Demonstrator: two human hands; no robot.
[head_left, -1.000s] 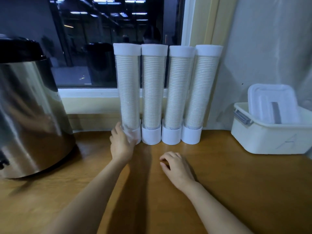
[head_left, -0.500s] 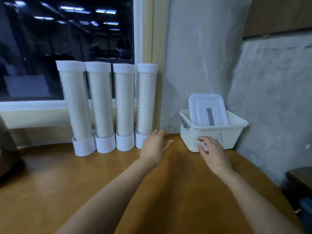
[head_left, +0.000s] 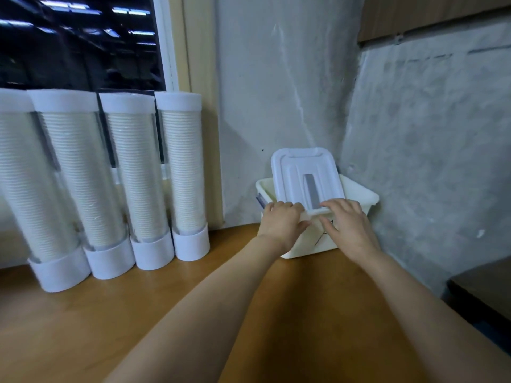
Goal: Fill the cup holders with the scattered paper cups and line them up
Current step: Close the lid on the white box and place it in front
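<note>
Along the back edge of the wooden table, under the dark window, I see four cup holders standing side by side in a row, each touching the next. Their long axes run up and down, white caps at the top and white collars resting on the table; the ones further left look tilted in my wide view. Each clear tube is packed along nearly its whole length with stacked paper cups. Well to the right of that row, in the corner of the wall, my left hand grips the near rim of a white bin, fingers curled over the edge and thumb pressed on the front wall. My right hand grips the same rim just beside it, fingers hooked over the top, thumb on the front face. A white lid stands on edge inside the bin, leaning back. I cannot tell what else the bin holds.
</note>
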